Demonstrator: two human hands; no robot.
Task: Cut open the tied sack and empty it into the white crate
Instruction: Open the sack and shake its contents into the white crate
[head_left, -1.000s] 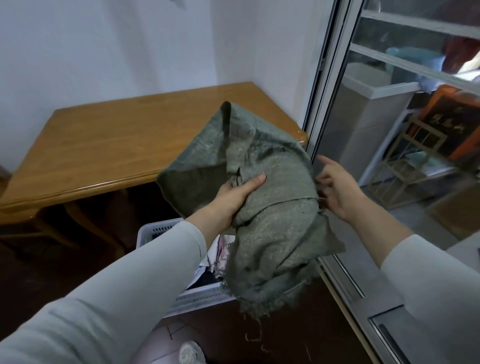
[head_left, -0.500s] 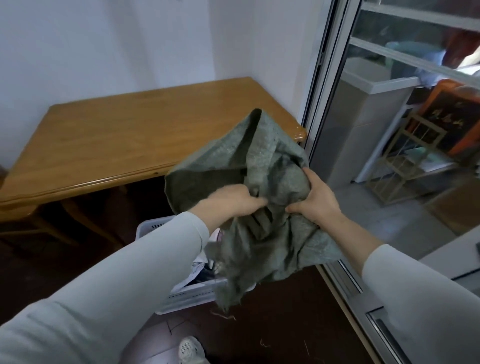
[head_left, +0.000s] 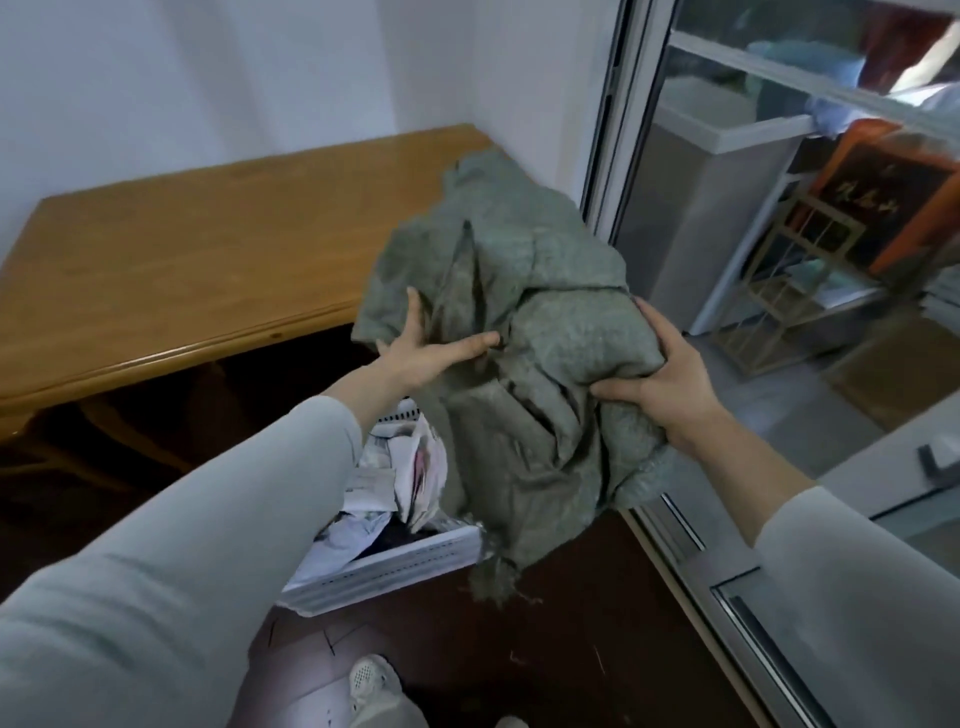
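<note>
A: Left fingers (head_left: 470, 345)?
B: Straight and spread wide, laid flat on the sack (head_left: 550, 322), thumb pointing up. The left hand (head_left: 423, 358) presses the cloth without gripping it.
A: Right fingers (head_left: 655, 332)?
B: Curled round a bunched fold on the sack's right side, thumb underneath. The right hand (head_left: 670, 387) holds it.
A: Sack position?
B: Grey-green, woven, crumpled and limp. It is held in the air between both hands. Its frayed lower edge hangs over the near right corner of the white crate (head_left: 384, 569).
A: Crate?
B: On the dark floor (head_left: 571, 649), on the near side of the wooden counter (head_left: 182, 260). Crumpled papers (head_left: 410, 467) lie inside.
A: Further out?
B: Glass sliding door (head_left: 727, 260) at right. A white shoe (head_left: 371, 680) at the near edge.
</note>
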